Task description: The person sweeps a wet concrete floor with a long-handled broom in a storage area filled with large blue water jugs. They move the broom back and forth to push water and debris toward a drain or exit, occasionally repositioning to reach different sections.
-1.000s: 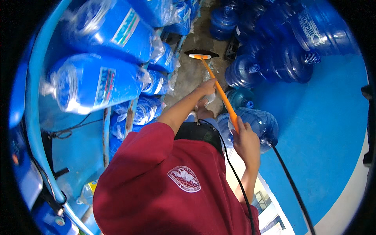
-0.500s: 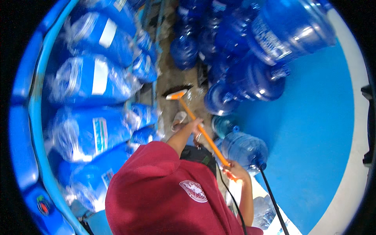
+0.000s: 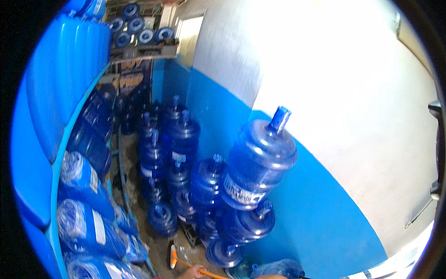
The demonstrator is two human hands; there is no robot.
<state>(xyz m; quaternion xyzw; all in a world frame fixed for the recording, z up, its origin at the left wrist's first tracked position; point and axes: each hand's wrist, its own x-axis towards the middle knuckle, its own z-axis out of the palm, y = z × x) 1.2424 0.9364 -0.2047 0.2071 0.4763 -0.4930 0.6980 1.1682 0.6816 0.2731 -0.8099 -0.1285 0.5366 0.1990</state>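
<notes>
At the lower edge my left hand (image 3: 193, 271) is wrapped round the orange handle of a broom (image 3: 213, 274). The broom's orange and white head (image 3: 173, 256), with dark bristles at its far end, is down at the wet concrete floor (image 3: 160, 246). Of my right hand only a sliver of skin (image 3: 272, 276) shows at the bottom edge, so its fingers and grip are hidden. Just right of the broom head stand large blue water jugs (image 3: 225, 252), and a paler clear-blue jug (image 3: 281, 268) lies close to the sliver of skin.
Blue jugs are stacked along the wall, one high upright jug (image 3: 260, 158) tilting slightly. On the left, a light-blue metal rack (image 3: 80, 118) holds plastic-wrapped blue containers (image 3: 90, 225). More jugs (image 3: 135, 25) lie on a shelf at the back. A blue-and-white wall (image 3: 316, 186) bounds the right.
The view has swung upward, bringing the wall and back shelf in and pushing my hands to the lower edge. The broom head now points more up and down the picture.
</notes>
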